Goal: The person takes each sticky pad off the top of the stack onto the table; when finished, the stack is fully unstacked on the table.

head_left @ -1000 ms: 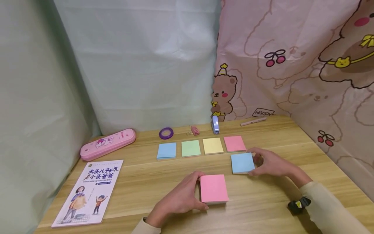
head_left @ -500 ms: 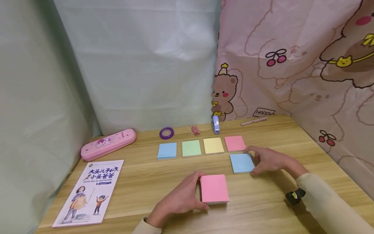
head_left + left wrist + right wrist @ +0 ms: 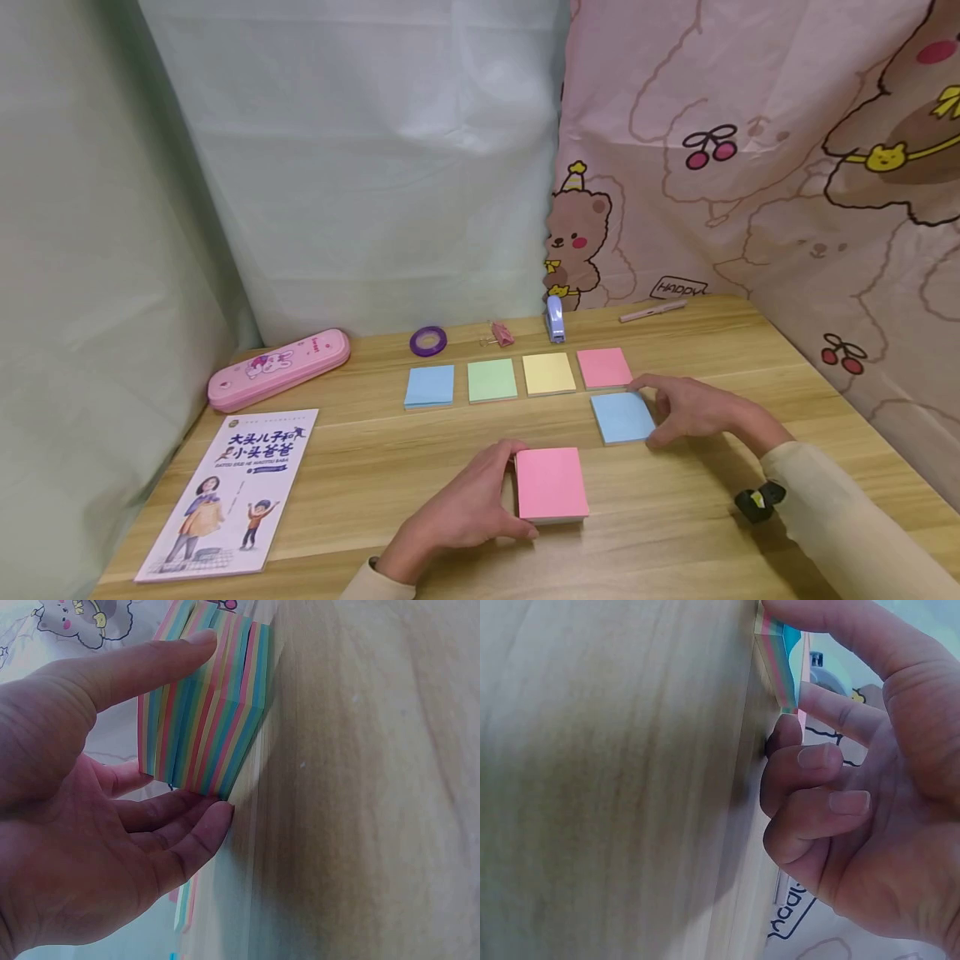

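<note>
A thick stack of sticky notes (image 3: 552,484) with a pink top sheet sits at the front middle of the table. My left hand (image 3: 472,496) grips it from the left, thumb at the near side and fingers at the far side. In the left wrist view the striped edges of the stack (image 3: 201,712) show several colours. Farther right, my right hand (image 3: 693,408) pinches a thinner blue-topped sticky note pad (image 3: 622,417) by its right corners, between thumb and index finger. The other right fingers (image 3: 810,802) are curled beneath the palm. The pad lies just in front of a pink pad (image 3: 603,367).
Left of the pink pad, a yellow pad (image 3: 548,373), a green pad (image 3: 492,380) and a blue pad (image 3: 430,386) form a row. Behind are purple tape (image 3: 428,331), a binder clip (image 3: 502,334), a stapler (image 3: 555,319) and a pen (image 3: 652,311). A pencil case (image 3: 279,369) and booklet (image 3: 225,496) lie left.
My right hand has shifted the blue-topped sticky note pad slightly left and turned it a little. My left hand stays on the thick stack, which has not visibly moved.
</note>
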